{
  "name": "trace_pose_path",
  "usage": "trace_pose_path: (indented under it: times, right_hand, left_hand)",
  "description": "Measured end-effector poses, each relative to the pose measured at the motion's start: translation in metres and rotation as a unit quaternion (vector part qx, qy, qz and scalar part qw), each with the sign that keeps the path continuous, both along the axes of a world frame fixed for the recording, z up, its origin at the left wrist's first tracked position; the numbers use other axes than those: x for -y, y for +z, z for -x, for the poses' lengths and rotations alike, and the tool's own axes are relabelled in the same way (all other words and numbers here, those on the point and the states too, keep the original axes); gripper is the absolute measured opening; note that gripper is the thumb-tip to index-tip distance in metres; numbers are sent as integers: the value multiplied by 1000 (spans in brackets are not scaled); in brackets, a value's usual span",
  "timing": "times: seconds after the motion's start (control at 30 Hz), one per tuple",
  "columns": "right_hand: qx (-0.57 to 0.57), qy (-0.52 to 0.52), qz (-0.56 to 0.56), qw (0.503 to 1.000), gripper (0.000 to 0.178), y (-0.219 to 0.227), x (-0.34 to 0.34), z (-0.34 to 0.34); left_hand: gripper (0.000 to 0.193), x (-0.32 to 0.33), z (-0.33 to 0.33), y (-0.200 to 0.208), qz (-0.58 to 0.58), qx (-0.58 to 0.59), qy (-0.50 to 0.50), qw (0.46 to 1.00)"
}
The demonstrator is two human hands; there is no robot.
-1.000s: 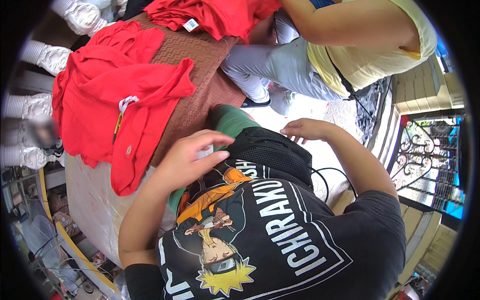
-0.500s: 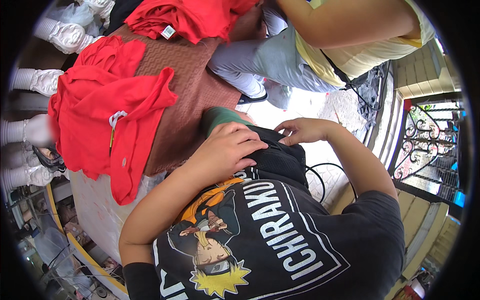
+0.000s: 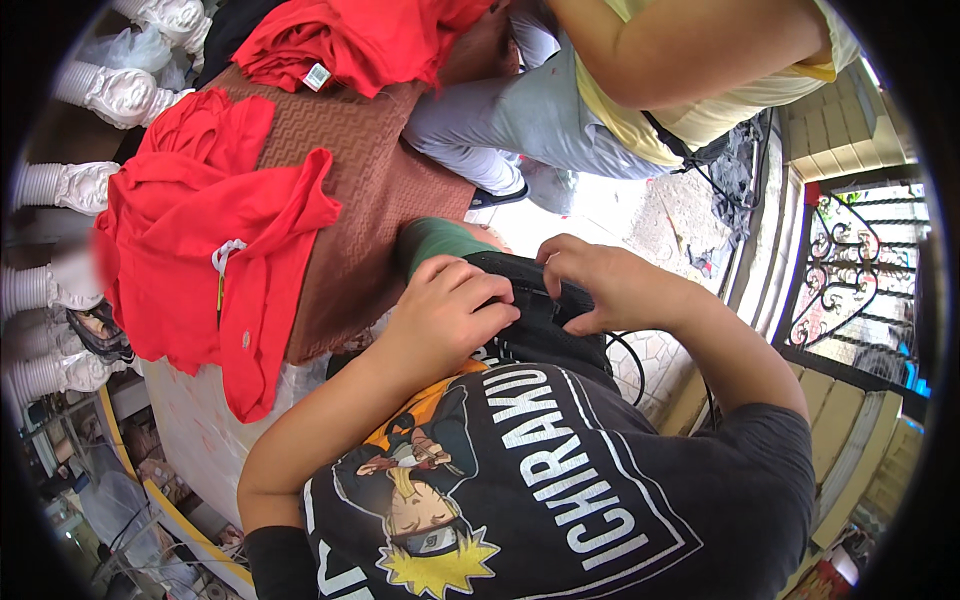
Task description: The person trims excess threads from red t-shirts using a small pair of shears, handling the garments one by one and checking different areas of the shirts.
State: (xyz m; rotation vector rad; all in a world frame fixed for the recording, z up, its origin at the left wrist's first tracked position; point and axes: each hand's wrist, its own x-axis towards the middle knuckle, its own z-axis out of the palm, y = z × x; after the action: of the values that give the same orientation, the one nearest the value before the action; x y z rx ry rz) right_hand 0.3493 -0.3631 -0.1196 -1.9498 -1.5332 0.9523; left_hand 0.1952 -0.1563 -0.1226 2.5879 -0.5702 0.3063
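Note:
A black mesh-sided bag (image 3: 530, 308) with a zipper lies across my lap, against my black printed T-shirt. My left hand (image 3: 455, 308) rests on its left side, fingers curled over the edge and closed on it. At the bag's right side is my right hand (image 3: 605, 285), thumb and forefinger spread apart, their tips at the black fabric. Whether anything lies inside the bag is hidden. A red garment (image 3: 210, 250) with a white knotted cord lies to the left, away from both hands.
A brown textured cloth (image 3: 350, 160) covers the table, with another red garment (image 3: 350, 40) at its far end. A co-worker in a yellow top (image 3: 690, 100) stands close on the far side. White balusters (image 3: 85, 190) line the left; a black cable (image 3: 640, 370) hangs at right.
My right hand has turned and its thumb and forefinger have spread from a near pinch. My left hand has shifted slightly left. The whole view has tilted a little.

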Motion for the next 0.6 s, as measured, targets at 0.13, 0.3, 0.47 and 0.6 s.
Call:
trace_pose_path:
  times: [0.13, 0.3, 0.47, 0.6]
  right_hand:
    - [131, 39, -46, 989, 47, 3, 4, 9]
    - [179, 64, -51, 980, 56, -10, 12, 13]
    - [202, 71, -55, 975, 54, -12, 12, 17]
    - [190, 32, -92, 977, 51, -23, 6, 28]
  left_hand:
    - [21, -7, 13, 6, 10, -23, -21, 999]
    - [21, -7, 18, 10, 15, -29, -16, 999]
    - [19, -3, 16, 8, 18, -17, -2, 1000]
    - [20, -2, 15, 3, 17, -10, 9, 1000]
